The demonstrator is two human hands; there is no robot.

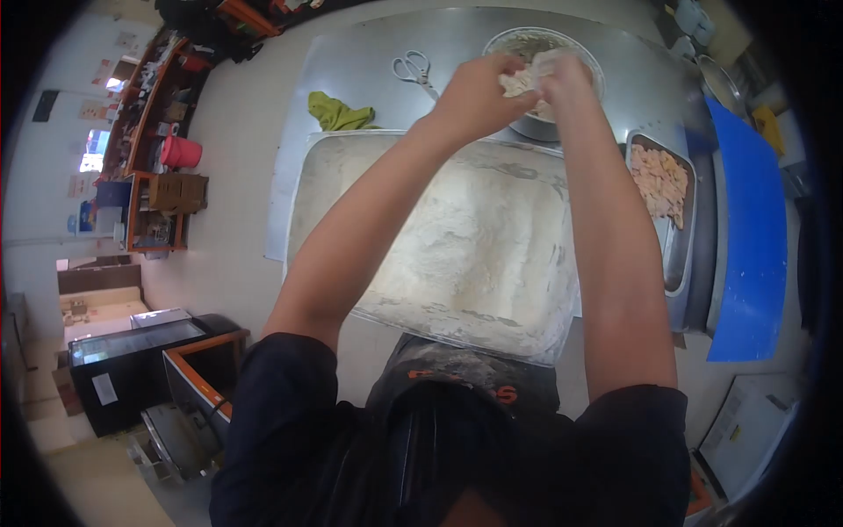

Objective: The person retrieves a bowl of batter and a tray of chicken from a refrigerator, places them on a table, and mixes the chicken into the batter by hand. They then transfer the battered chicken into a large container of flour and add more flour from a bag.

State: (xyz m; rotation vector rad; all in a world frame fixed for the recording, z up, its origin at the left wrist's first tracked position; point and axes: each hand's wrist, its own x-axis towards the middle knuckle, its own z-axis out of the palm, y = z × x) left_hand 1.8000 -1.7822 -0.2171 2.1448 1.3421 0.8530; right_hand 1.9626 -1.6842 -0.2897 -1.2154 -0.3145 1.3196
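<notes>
Both hands are over a round metal pot (537, 132) at the back of the steel table. My left hand (483, 95) has its fingers curled round a pale, floury piece (518, 83). Close beside it, my right hand (562, 77) is closed and whitish; what it grips, if anything, I cannot make out. Below my forearms lies a wide tray (303, 193) filled with white flour (457, 237). To the right, pinkish raw meat pieces (659, 180) lie in a metal tray (678, 272).
White-handled scissors (414, 70) and a green cloth (338, 114) lie on the steel table (351, 57), left of the pot. A blue sheet (751, 237) stands along the right side. Shelves with a red bucket (180, 152) are at the far left.
</notes>
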